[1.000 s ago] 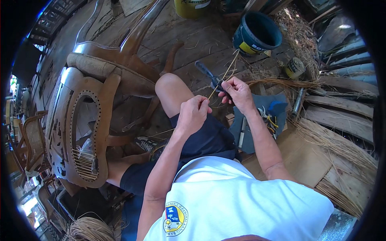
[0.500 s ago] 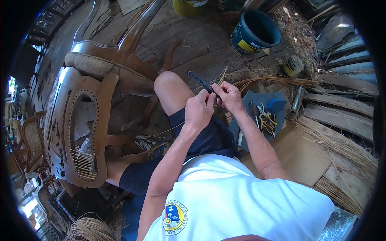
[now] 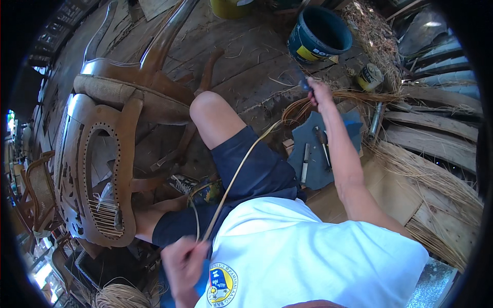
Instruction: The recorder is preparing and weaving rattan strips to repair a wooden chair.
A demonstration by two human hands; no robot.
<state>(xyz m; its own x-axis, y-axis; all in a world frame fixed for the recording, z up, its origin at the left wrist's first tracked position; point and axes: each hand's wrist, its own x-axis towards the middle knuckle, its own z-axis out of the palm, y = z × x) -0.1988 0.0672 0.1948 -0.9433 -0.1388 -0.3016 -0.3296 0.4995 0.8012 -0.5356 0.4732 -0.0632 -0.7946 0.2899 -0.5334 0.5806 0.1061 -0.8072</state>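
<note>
My left hand (image 3: 185,261), blurred at the lower left beside my shirt, is closed on a long pale cane strip (image 3: 232,182), which runs up across my thigh toward the loose cane bundle (image 3: 339,96). My right hand (image 3: 320,94), arm stretched out, grips a dark hand tool (image 3: 304,82) above that bundle. Under my right forearm lies a blue-grey mat (image 3: 306,135) with a few small tools (image 3: 305,163) on it; part of it is hidden. To my left stands a carved wooden chair frame (image 3: 90,174), its oval opening ringed with holes and partly strung with cane.
A dark teal bucket (image 3: 298,38), a small tin (image 3: 370,77) and a yellow bucket (image 3: 231,7) stand beyond my knee. Boards and loose strands (image 3: 426,205) line the right, with a metal tube (image 3: 376,119). More chairs (image 3: 37,195) and a cane coil (image 3: 118,295) are at left.
My hands have separated: the left moved down and left, drawing the strip out long, while the right moved up and away with the dark tool.
</note>
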